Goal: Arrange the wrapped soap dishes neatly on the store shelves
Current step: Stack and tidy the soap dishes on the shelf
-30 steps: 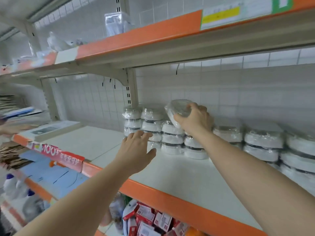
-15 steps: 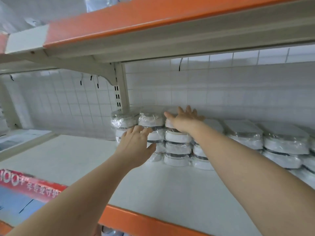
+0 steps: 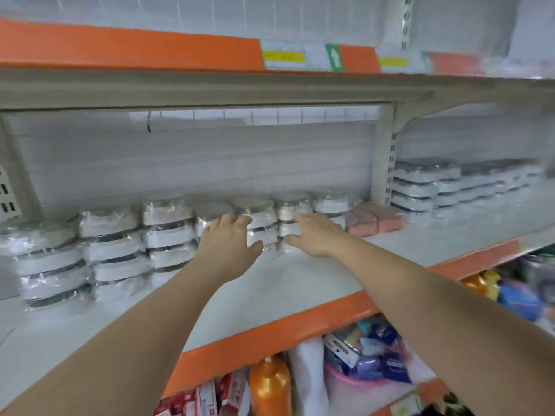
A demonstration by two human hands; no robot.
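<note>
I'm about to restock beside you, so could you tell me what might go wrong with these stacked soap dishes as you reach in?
1. Both hands, left hand and right hand, reach the middle stacks of wrapped soap dishes; a push could topple those slippery-looking stacks.
2. The pink packs sit right beside the row and may get shoved sideways.

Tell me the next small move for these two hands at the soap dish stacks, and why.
Probably close both hands on the short stack between them and nudge it back into line. The left hand and right hand reach toward it, one on each side, fingers spread and gripping nothing. That stack looks lower and less even than the taller stacks to the left.
</note>
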